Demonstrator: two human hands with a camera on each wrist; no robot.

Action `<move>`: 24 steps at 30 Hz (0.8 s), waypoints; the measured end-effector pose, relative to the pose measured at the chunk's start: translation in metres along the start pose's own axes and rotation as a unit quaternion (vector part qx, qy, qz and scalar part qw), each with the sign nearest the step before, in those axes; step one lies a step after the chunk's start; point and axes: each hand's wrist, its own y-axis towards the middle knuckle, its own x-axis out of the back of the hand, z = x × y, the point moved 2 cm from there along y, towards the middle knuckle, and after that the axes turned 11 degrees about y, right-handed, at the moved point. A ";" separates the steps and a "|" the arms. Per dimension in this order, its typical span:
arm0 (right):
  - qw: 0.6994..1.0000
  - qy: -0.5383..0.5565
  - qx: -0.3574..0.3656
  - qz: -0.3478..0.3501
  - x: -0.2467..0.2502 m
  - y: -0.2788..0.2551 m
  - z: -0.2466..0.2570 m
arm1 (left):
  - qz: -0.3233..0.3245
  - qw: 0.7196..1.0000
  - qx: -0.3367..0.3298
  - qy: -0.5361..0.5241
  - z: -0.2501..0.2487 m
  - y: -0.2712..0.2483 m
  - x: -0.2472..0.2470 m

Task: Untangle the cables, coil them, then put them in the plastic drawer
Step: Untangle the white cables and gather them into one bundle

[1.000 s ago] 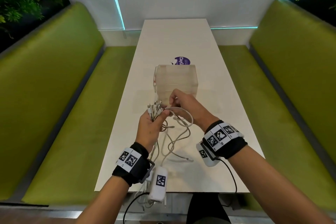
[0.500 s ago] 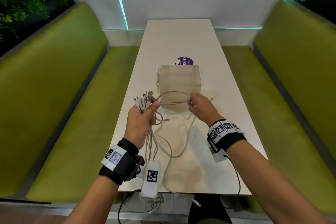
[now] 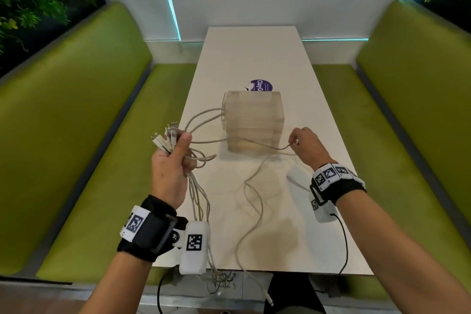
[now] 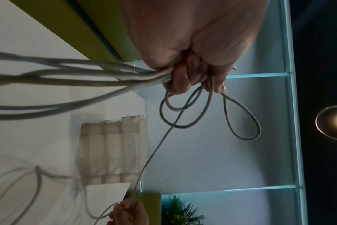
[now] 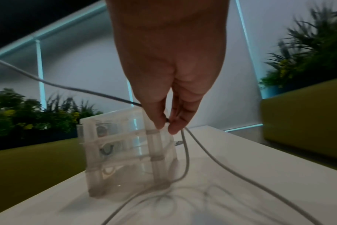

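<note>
Cable (image 3: 257, 142) stretches from left hand (image 3: 169, 164) to right hand (image 3: 307, 144) grip.

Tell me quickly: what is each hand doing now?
Left hand: grips the bundle of grey cables.
Right hand: pinches one thin grey cable.

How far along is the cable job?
Early. Done: nothing coiled; whether the plastic drawer unit holds any cable is unclear. In hand: the left hand grips the cable bundle near its plugs, while the right hand pinches a single cable drawn sideways out of it. Left: separating the rest, coiling, stowing.
</note>
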 end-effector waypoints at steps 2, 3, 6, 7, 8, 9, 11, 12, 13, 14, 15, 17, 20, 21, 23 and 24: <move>0.999 0.053 -0.011 0.005 0.001 -0.001 -0.002 | -0.007 1.000 -0.003 -0.004 -0.002 0.003 0.006; 0.996 0.089 -0.012 0.004 0.002 -0.002 0.000 | -0.012 1.000 0.000 0.001 -0.001 0.004 0.008; 0.986 0.169 0.007 0.013 0.009 -0.009 0.013 | -0.017 1.000 0.009 0.015 0.004 0.004 0.010; 0.982 0.185 0.022 0.029 0.012 -0.013 0.020 | -0.014 1.000 0.012 0.025 0.006 0.004 0.010; 0.977 0.202 0.047 0.048 0.016 -0.018 0.030 | -0.006 0.999 0.017 0.040 0.008 0.003 0.011; 0.972 0.212 0.078 0.066 0.020 -0.025 0.041 | 0.009 0.998 0.025 0.059 0.010 0.003 0.010; 0.961 0.202 0.158 0.102 0.028 -0.042 0.067 | 0.052 0.992 0.048 0.107 0.016 0.000 0.007; 0.954 0.189 0.196 0.126 0.030 -0.052 0.079 | 0.073 0.986 0.063 0.136 0.019 -0.002 0.004; 0.944 0.180 0.227 0.155 0.033 -0.062 0.091 | 0.092 0.980 0.075 0.162 0.023 -0.004 0.001; 0.933 0.177 0.248 0.191 0.034 -0.072 0.101 | 0.110 0.974 0.085 0.181 0.026 -0.007 -0.001; 0.922 0.180 0.256 0.229 0.035 -0.081 0.109 | 0.125 0.969 0.096 0.191 0.028 -0.009 -0.003; 0.903 0.207 0.239 0.291 0.033 -0.095 0.118 | 0.152 0.961 0.115 0.198 0.028 -0.012 -0.006; 0.870 0.306 0.161 0.350 0.022 -0.109 0.122 | 0.213 0.942 0.139 0.219 0.024 -0.018 -0.010; 0.856 0.333 0.145 0.367 0.016 -0.113 0.121 | 0.241 0.934 0.142 0.223 0.022 -0.021 -0.012; 0.844 0.353 0.133 0.382 0.002 -0.121 0.119 | 0.288 0.920 0.147 0.223 0.020 -0.028 -0.016; 0.841 0.365 0.125 0.379 -0.006 -0.124 0.117 | 0.298 0.917 0.149 0.219 0.019 -0.030 -0.018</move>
